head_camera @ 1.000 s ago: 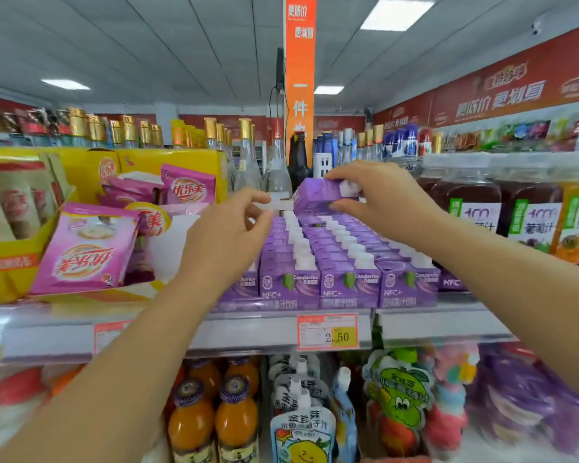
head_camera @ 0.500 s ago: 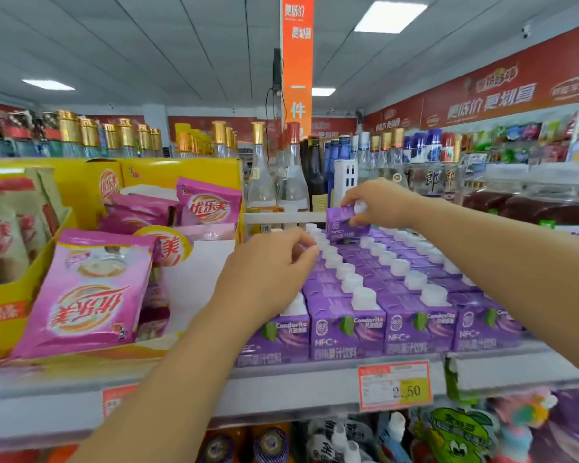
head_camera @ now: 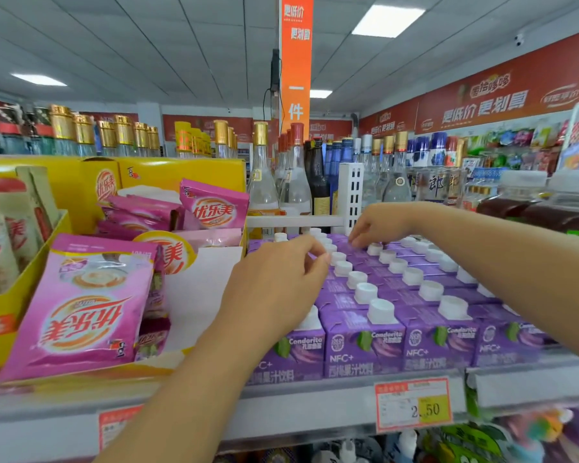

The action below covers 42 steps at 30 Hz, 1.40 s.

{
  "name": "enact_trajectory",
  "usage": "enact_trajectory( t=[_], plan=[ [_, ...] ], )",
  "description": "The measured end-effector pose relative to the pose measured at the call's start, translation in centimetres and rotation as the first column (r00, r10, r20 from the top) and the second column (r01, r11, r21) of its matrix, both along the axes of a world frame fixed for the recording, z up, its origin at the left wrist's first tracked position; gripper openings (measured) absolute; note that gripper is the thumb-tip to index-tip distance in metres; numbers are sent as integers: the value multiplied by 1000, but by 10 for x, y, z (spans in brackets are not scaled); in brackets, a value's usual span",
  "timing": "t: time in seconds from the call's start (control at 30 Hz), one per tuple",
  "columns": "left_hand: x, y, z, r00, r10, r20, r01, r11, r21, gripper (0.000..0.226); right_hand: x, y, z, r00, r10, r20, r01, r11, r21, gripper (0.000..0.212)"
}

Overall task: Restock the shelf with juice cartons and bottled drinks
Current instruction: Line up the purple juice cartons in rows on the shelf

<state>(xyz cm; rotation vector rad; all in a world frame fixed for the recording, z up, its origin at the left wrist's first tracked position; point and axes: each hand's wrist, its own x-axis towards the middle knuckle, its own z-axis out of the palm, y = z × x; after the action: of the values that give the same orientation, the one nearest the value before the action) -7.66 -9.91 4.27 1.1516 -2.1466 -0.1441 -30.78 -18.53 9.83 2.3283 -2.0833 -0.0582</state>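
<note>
Though whether the right hand (head_camera: 378,225) pinches the purple white-capped juice cartons (head_camera: 361,342) under its grip is unclear, the slack, empty left hand (head_camera: 281,285) could topple neighbours.

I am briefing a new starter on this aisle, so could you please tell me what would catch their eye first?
A block of purple juice cartons with white caps fills the middle of the shelf, with the left hand over its front-left rows and the right hand reaching to the back. On the left, pink sachets lean in a yellow display box, and an orange banner hangs from the ceiling above.
</note>
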Motion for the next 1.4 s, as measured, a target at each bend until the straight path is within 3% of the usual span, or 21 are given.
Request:
enact_trajectory(
  t=[0.27, 0.47, 0.63, 0.83, 1.07, 1.17, 1.27, 1.33, 1.4],
  plan=[
    [1, -1, 0, 1000, -11, -15, 11, 1000, 9, 19, -2, -3, 4, 997, -47, 57, 57, 982, -181, 34],
    [0, -2, -1, 1000, -13, -7, 13, 1000, 5, 22, -4, -28, -1, 982, -176, -70, 170, 982, -77, 35],
    [0, -3, -2, 1000, -6, -23, 7, 1000, 10, 20, 6, -24, 1, 966, -198, -167, 186, 979, -85, 40],
    [-1, -1, -1, 1000, -5, -17, 5, 1000, 0, 17, 4, -16, 7, 977, -141, -158, 86, 946, -314, 25],
    [-3, 5, 1, 992, -28, -120, 30, 999, 12, 14, 1, 45, 25, 957, -75, -279, -125, 763, -634, 24],
    [-8, 15, 5, 979, -41, -199, 28, 997, -69, 20, 2, 91, 21, 983, 81, -166, -176, 677, -714, 30],
    [-20, 37, 14, 957, -110, -268, 75, 988, -137, 46, 4, 138, 14, 977, 212, -9, -143, 623, -769, 28],
    [-32, 55, 16, 947, -156, -282, 116, 981, -155, 57, 6, 165, 11, 959, 272, 77, -113, 616, -779, 25],
    [-43, 69, 14, 920, -221, -325, 176, 971, -162, 49, 8, 187, 10, 926, 337, 168, -95, 641, -762, 20]
  ],
)
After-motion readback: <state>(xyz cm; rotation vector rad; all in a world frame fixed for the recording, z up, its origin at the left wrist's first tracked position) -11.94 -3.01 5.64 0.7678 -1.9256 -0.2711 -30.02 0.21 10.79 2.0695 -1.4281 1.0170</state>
